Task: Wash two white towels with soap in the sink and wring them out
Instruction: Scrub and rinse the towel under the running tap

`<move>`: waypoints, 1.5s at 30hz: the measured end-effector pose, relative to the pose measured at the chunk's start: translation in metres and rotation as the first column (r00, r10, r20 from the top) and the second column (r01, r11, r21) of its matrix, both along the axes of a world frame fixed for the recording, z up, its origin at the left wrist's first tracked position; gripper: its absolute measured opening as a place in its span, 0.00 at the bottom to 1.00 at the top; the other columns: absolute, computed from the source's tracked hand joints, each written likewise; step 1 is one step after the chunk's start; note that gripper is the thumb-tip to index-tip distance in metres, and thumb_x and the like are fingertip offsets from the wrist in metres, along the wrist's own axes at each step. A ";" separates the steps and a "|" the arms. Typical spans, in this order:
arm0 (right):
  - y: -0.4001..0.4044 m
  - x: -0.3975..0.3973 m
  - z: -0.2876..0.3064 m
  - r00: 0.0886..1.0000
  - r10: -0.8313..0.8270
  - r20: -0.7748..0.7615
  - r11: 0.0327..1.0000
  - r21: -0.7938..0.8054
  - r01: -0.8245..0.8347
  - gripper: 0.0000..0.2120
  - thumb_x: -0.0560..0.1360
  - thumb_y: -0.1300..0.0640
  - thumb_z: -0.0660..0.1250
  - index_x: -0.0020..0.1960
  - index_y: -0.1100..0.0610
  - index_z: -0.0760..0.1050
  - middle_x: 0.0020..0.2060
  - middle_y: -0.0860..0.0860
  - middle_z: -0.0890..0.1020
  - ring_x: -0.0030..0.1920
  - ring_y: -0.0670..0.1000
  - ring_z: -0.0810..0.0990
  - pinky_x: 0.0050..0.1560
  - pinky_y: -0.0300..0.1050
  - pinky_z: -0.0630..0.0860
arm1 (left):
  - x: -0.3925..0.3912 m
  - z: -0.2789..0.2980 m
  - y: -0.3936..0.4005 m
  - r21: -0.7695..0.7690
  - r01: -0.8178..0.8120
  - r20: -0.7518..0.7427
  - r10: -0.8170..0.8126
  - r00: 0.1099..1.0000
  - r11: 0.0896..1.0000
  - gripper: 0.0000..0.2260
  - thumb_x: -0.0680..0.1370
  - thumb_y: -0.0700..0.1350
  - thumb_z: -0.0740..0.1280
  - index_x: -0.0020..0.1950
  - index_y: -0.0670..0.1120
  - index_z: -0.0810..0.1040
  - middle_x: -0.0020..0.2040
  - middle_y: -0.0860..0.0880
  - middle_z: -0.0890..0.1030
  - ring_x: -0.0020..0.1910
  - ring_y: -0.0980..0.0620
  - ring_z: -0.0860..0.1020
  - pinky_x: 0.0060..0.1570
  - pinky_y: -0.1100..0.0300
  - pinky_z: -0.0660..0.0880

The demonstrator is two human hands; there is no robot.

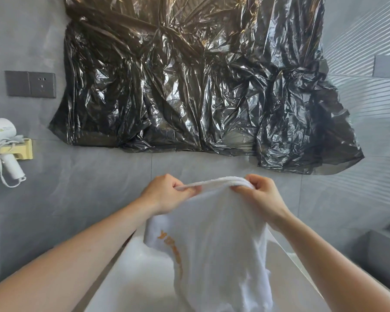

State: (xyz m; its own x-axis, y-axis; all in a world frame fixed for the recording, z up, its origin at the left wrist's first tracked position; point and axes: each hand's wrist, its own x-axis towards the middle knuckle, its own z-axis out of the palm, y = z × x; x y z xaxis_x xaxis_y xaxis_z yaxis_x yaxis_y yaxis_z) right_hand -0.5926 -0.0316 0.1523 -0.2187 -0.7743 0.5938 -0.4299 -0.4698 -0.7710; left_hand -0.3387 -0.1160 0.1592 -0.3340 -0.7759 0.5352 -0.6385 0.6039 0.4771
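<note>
Grey tiled wall [99, 181] and black plastic sheeting [189, 86] stood behind the sink [131, 266]. Both the left hand [164, 194] and the right hand [259, 194] pinched the top hem of one white towel [216, 244], which hung into the basin. Keeping the grips near each other should gather it for wringing; room looked open on both sides.

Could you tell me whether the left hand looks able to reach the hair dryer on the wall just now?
Probably not at once: the left hand pinches the white towel, though nothing stands between it and the hair dryer.
</note>
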 end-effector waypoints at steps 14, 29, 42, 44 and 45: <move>-0.042 -0.026 -0.092 0.986 -0.143 -0.081 0.888 0.429 0.164 0.12 0.70 0.48 0.73 0.32 0.53 0.79 0.25 0.46 0.72 0.27 0.47 0.70 0.29 0.37 0.66 | -0.061 -0.116 -0.046 0.271 0.176 -0.097 -0.155 0.983 0.946 0.16 0.76 0.58 0.62 0.33 0.51 0.76 0.30 0.54 0.70 0.34 0.55 0.67 0.35 0.55 0.62; -0.058 -0.016 -0.115 0.974 -0.144 0.174 0.945 0.317 0.083 0.16 0.78 0.57 0.63 0.31 0.53 0.72 0.26 0.45 0.70 0.30 0.48 0.67 0.30 0.42 0.64 | -0.082 -0.145 -0.062 0.275 0.237 -0.297 -0.152 0.943 0.932 0.21 0.80 0.62 0.61 0.36 0.48 0.71 0.32 0.55 0.73 0.35 0.52 0.71 0.39 0.53 0.65; -0.055 -0.019 -0.121 0.976 -0.039 0.213 0.939 0.341 -0.037 0.10 0.80 0.55 0.60 0.42 0.55 0.76 0.36 0.53 0.75 0.38 0.50 0.73 0.43 0.47 0.70 | -0.076 -0.139 -0.030 0.118 0.170 0.110 -0.183 0.977 0.978 0.17 0.81 0.65 0.59 0.50 0.53 0.76 0.45 0.53 0.82 0.51 0.45 0.79 0.49 0.50 0.74; -0.055 -0.020 -0.122 0.982 -0.034 0.188 0.943 0.333 -0.031 0.11 0.79 0.52 0.62 0.40 0.54 0.75 0.36 0.51 0.75 0.38 0.50 0.74 0.43 0.47 0.70 | -0.076 -0.135 -0.027 0.010 0.140 0.054 -0.140 0.989 0.990 0.22 0.83 0.67 0.54 0.40 0.53 0.72 0.34 0.51 0.76 0.42 0.42 0.75 0.41 0.49 0.71; -0.056 -0.020 -0.122 0.986 -0.033 0.165 0.946 0.324 -0.023 0.11 0.79 0.51 0.63 0.39 0.53 0.75 0.35 0.49 0.75 0.37 0.49 0.74 0.42 0.46 0.70 | -0.075 -0.133 -0.027 -0.020 0.123 -0.001 -0.123 0.992 0.992 0.24 0.83 0.68 0.53 0.37 0.52 0.69 0.31 0.51 0.73 0.39 0.42 0.73 0.38 0.50 0.67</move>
State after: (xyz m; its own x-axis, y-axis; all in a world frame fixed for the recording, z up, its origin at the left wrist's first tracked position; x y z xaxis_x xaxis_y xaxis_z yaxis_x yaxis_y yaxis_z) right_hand -0.6124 -0.0873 0.0300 -0.2969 -0.9169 0.2666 -0.2849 -0.1815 -0.9412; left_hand -0.4136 -0.1429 0.0259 -0.4252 -0.7180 0.5510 -0.5577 0.6874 0.4653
